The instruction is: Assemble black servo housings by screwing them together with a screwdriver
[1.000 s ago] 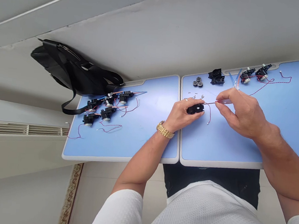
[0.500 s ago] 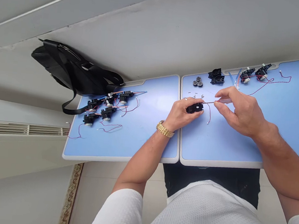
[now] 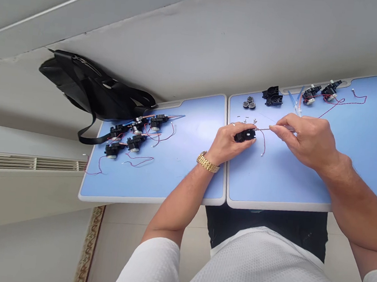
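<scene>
My left hand [image 3: 226, 143], with a gold watch on the wrist, grips a small black motor part [image 3: 245, 135] on the right blue desk [image 3: 305, 180]. A thin red wire [image 3: 263, 142] trails from the part. My right hand [image 3: 305, 140] is closed on a slim screwdriver [image 3: 279, 129] whose tip points left at the top of the part. A few tiny screws [image 3: 248, 120] lie just behind the part.
Several finished black motor units with red wires [image 3: 135, 137] lie on the left blue desk [image 3: 157, 178]. Small round parts [image 3: 249, 103], a black housing [image 3: 272, 96], two more units [image 3: 319, 93] and blue tools [image 3: 295, 102] sit at the back. A black bag [image 3: 93, 86] rests at far left.
My right hand has turned slightly on the screwdriver, fingers rolling over its handle. The left hand and the part have stayed put.
</scene>
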Demonstrator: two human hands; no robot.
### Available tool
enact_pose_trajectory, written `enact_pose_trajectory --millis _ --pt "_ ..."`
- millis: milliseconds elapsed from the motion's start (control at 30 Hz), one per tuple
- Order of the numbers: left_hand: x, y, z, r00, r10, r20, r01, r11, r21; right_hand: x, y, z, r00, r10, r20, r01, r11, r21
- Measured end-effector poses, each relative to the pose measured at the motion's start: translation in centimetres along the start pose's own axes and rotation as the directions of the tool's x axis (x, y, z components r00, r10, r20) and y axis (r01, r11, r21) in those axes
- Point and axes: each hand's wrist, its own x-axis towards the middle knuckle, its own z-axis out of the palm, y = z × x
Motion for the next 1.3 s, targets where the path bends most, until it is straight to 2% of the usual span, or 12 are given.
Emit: enact_pose_trajectory --millis 100,167,333,533,633,767,933,1167,1300 --pt "0.0 -0.1 -0.1 1.0 -0.006 -0.009 0.006 1.0 -0.002 0.1 -0.7 0.0 0.999 -0.035 0.014 0.033 0.986 0.16" --pt "0.0 -0.1 -0.1 1.0 -0.001 -0.012 0.001 1.0 0.0 0.1 -0.9 -0.2 0.998 -0.066 0.008 0.063 0.976 0.207" --pt "0.0 -0.1 0.1 1.0 0.016 0.001 -0.016 1.0 -0.007 0.2 -0.5 -0.4 0.994 -0.101 0.035 0.096 0.988 0.121" --pt "-0.1 0.0 0.2 0.999 0.033 0.011 -0.032 0.999 -0.028 -0.2 0.0 0.0 0.998 -0.054 -0.018 0.054 0.999 0.005" --pt "-0.1 0.0 0.2 1.0 0.015 0.018 -0.015 1.0 -0.006 -0.2 -0.2 0.2 0.999 -0.05 -0.013 0.05 0.999 0.018" --pt "0.0 -0.1 0.1 0.999 0.03 0.015 -0.03 1.0 -0.006 -0.2 -0.9 0.0 0.995 -0.104 0.002 0.103 0.988 0.119" --pt "-0.1 -0.1 0.3 0.999 0.045 0.017 -0.046 0.999 0.017 -0.1 -0.9 -0.4 0.986 -0.164 0.037 0.164 0.986 0.009" --pt "-0.2 -0.2 0.3 0.998 0.032 0.051 -0.035 0.998 0.049 -0.2 -0.4 -0.3 0.998 -0.062 0.03 0.066 0.987 -0.146" --pt "-0.2 -0.1 0.1 0.999 0.026 0.044 -0.027 0.999 0.027 -0.1 -0.9 -0.3 0.999 -0.049 0.019 0.05 0.996 -0.067"
